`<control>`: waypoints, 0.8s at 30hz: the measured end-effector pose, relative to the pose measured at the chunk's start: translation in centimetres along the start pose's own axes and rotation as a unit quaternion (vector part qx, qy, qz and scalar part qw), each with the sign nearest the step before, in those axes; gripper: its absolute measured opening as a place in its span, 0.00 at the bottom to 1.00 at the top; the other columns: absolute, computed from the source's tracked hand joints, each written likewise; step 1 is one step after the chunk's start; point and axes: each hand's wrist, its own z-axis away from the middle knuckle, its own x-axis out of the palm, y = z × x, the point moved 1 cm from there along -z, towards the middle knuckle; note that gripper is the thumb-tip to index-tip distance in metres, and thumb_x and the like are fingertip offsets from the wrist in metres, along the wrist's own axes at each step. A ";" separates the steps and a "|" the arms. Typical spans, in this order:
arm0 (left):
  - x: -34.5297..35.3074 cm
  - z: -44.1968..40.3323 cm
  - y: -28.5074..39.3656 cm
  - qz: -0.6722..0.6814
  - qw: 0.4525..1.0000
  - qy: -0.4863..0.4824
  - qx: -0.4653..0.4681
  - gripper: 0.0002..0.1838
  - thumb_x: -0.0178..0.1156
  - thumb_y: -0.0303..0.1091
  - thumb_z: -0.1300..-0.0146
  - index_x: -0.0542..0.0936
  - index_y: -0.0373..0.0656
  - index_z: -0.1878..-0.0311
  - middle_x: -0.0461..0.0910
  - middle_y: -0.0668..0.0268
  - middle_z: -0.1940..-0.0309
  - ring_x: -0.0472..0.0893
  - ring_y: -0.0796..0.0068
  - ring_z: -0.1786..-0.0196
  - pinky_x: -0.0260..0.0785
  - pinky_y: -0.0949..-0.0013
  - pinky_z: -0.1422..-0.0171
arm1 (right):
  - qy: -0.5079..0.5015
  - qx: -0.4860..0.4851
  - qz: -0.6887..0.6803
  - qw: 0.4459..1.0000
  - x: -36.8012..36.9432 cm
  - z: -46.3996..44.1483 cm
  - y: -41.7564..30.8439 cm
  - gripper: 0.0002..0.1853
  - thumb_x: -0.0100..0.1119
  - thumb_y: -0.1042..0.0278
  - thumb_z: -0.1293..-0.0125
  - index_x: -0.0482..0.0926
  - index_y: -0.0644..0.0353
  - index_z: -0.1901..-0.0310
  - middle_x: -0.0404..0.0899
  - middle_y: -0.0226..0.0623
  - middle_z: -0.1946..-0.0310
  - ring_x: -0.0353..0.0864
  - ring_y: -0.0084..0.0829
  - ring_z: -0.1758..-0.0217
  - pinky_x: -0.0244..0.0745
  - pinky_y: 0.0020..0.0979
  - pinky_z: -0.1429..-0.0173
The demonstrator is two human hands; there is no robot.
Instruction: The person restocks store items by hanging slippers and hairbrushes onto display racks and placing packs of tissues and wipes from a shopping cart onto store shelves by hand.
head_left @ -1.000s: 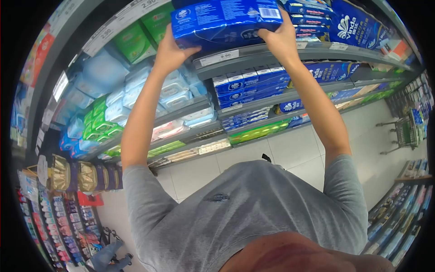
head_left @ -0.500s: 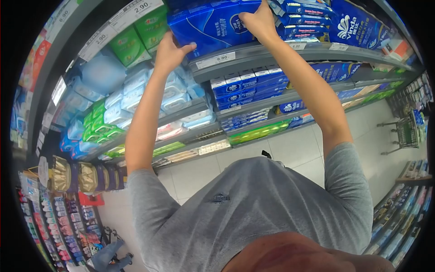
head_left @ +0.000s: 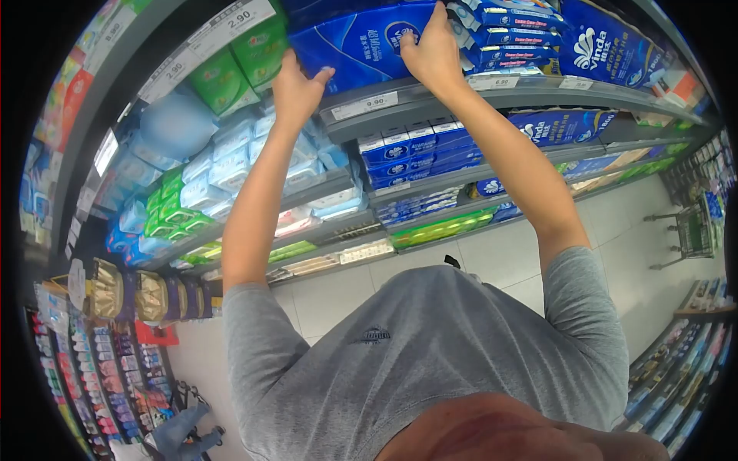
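Observation:
A blue Vinda tissue pack [head_left: 350,52] lies on the upper shelf, above the 9.90 price label, at the top of the view. My left hand [head_left: 300,91] is at its left end, the thumb against the front face. At the right end, my right hand [head_left: 432,52] grips it with the thumb on the printed front. The fingers behind the pack are partly hidden. Left of it stand green tissue packs [head_left: 238,71]. Stacked blue-and-white tissue packs [head_left: 513,37] sit just right of my right hand, with a large blue Vinda pack [head_left: 611,44] beyond them.
The shelf edge [head_left: 446,91] runs below the pack. Lower shelves hold blue tissue boxes [head_left: 419,150] and light-blue wipes packs [head_left: 231,165]. A shopping cart [head_left: 692,230] stands at the right. At lower left are gold-and-purple packs [head_left: 154,298] and another person's leg [head_left: 181,430].
The blue tissue pack has shifted slightly back onto the shelf, both hands moving with it. My left thumb has lifted a little along the front face. The view has tilted slightly.

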 end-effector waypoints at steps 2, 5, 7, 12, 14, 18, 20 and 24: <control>0.5 -0.1 -0.8 -0.004 0.999 0.030 0.020 0.24 0.73 0.32 0.54 0.72 0.32 0.57 0.79 0.56 0.69 0.77 0.65 0.69 0.70 0.64 0.60 | 0.005 -0.014 0.013 1.000 0.1 0.3 -0.1 0.39 0.56 0.72 0.45 0.49 0.80 0.35 0.70 0.73 0.51 0.72 0.65 0.48 0.66 0.48 0.39; 0.3 0.4 0.0 0.043 0.999 0.020 0.023 0.24 0.72 0.31 0.53 0.72 0.31 0.56 0.80 0.55 0.67 0.79 0.64 0.66 0.71 0.64 0.58 | 0.042 -0.004 0.044 0.998 -0.3 0.5 -0.9 0.32 0.59 0.71 0.43 0.60 0.79 0.39 0.76 0.65 0.54 0.79 0.55 0.53 0.73 0.43 0.44; 0.2 0.7 0.2 0.093 0.995 0.008 0.019 0.27 0.70 0.29 0.50 0.72 0.29 0.49 0.82 0.52 0.59 0.82 0.63 0.58 0.72 0.66 0.52 | -0.008 0.026 0.073 0.997 -1.1 1.1 -2.0 0.40 0.62 0.65 0.45 0.55 0.76 0.35 0.69 0.62 0.42 0.74 0.52 0.41 0.70 0.41 0.39; -2.8 5.6 2.3 0.169 0.982 0.081 0.005 0.23 0.63 0.24 0.42 0.73 0.29 0.43 0.79 0.52 0.50 0.80 0.66 0.47 0.71 0.68 0.43 | 0.044 -0.134 -0.015 0.990 -4.3 5.8 -3.3 0.30 0.62 0.71 0.43 0.65 0.72 0.40 0.71 0.56 0.43 0.75 0.51 0.43 0.72 0.39 0.42; -4.3 9.4 3.7 0.230 0.968 0.090 -0.047 0.19 0.62 0.22 0.41 0.75 0.30 0.46 0.80 0.55 0.52 0.80 0.69 0.49 0.72 0.69 0.44 | 0.041 -0.169 -0.063 0.983 -6.1 10.0 -2.7 0.21 0.62 0.77 0.45 0.72 0.69 0.48 0.77 0.51 0.51 0.78 0.47 0.50 0.74 0.36 0.48; -8.2 19.5 4.6 0.266 0.951 -0.067 -0.140 0.10 0.61 0.20 0.40 0.80 0.33 0.55 0.82 0.59 0.59 0.81 0.73 0.58 0.73 0.71 0.52 | -0.111 0.079 -0.014 0.991 -7.9 25.8 5.8 0.11 0.61 0.75 0.44 0.78 0.61 0.58 0.81 0.42 0.70 0.82 0.40 0.68 0.76 0.36 0.62; -9.9 23.2 5.5 0.406 0.886 -0.144 -0.170 0.09 0.62 0.25 0.44 0.80 0.30 0.62 0.82 0.57 0.66 0.81 0.68 0.65 0.73 0.68 0.62 | -0.295 0.340 0.107 0.887 -11.2 37.7 13.3 0.14 0.59 0.66 0.40 0.77 0.65 0.56 0.82 0.49 0.68 0.84 0.43 0.64 0.77 0.38 0.59; -10.2 25.2 6.6 0.705 0.654 -0.270 -0.044 0.18 0.67 0.38 0.50 0.80 0.29 0.64 0.82 0.54 0.71 0.80 0.61 0.74 0.73 0.62 0.70 | -0.446 0.646 0.322 0.529 -29.8 66.0 22.4 0.26 0.63 0.58 0.43 0.74 0.70 0.48 0.82 0.52 0.60 0.83 0.44 0.53 0.80 0.39 0.53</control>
